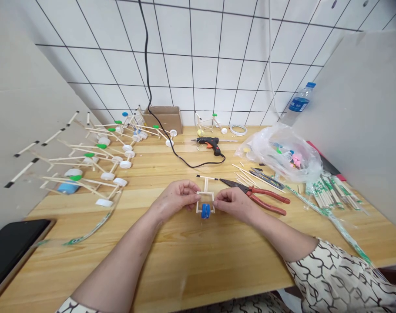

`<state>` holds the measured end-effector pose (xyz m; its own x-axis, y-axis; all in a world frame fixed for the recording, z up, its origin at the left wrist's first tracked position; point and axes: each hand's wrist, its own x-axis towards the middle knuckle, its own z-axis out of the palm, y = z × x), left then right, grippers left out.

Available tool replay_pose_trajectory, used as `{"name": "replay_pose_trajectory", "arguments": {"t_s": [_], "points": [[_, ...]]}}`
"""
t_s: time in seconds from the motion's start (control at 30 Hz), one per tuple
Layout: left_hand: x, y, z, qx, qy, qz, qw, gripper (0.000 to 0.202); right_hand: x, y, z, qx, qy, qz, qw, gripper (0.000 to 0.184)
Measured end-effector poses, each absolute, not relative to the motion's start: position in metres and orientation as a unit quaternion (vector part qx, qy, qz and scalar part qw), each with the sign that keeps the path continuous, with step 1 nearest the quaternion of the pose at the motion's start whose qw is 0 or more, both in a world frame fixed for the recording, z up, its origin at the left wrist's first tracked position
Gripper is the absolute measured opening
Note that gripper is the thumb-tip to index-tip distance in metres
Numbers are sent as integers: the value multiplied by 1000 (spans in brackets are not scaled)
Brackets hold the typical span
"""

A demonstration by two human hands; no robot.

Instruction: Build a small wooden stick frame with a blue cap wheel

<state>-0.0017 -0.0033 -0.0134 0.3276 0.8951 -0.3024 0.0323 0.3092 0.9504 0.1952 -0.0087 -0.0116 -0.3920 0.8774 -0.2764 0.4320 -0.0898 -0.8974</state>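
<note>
Between both hands is a small wooden stick frame (pixel 206 193) with a dark-tipped crossbar at its far end and a blue wheel (pixel 205 211), apparently of bottle caps, at its near end. My left hand (pixel 176 198) pinches the frame's left side with thumb and fingertips. The right side is pinched by my right hand (pixel 232 202). Just beyond my right hand lie red-handled pliers (pixel 266 192), jaws pointing left. Thin loose sticks (pixel 246 176) rest behind the pliers, beside thread snips (pixel 266 178).
Several stick tricycles with white wheels (pixel 125 164) crowd the left side. At the back are a cardboard box (pixel 165 119) and a black glue gun (pixel 209 143) with its cord. To the right lie a plastic bag (pixel 283 152), wrapped sticks (pixel 328 191) and a water bottle (pixel 299 104). A phone (pixel 18 248) lies front left.
</note>
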Motion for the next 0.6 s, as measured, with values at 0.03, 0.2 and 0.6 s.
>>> {"name": "replay_pose_trajectory", "arguments": {"t_s": [0.03,0.2,0.6], "points": [[-2,-3,-14,486,479,329,653,34,195,-9,-11,-511,-644,530,207,21],[-1,-3,-15,489,493,321,644,31,194,-10,-9,-515,-657,516,194,22],[4,-5,-9,505,534,291,612,25,191,-9,-6,-520,-673,500,165,18]]}}
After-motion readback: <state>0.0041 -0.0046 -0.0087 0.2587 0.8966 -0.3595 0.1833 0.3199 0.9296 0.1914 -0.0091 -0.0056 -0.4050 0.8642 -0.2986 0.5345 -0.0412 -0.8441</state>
